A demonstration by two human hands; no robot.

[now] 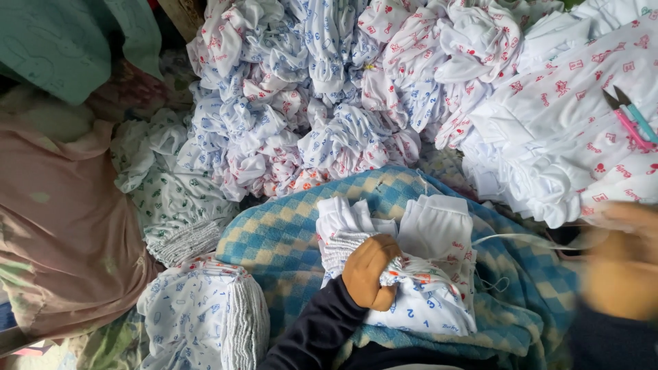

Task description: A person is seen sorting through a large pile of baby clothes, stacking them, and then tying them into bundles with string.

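Note:
My left hand (pixel 371 271), in a dark sleeve, is clenched on the gathered end of a folded bundle of white printed garments (pixel 425 301) that lies on a blue and yellow checked cloth (pixel 288 233). A white string (pixel 521 239) runs from the bundle out to the right. My right hand (pixel 620 264) is blurred at the right edge and seems to hold the far end of that string, pulled taut.
A big heap of white garments with blue and red prints (pixel 322 96) fills the top. A pink and teal thread snipper (pixel 634 118) lies on a stacked pile at the right. A tied bundle (pixel 205 315) sits at lower left, pink fabric (pixel 62 226) beyond.

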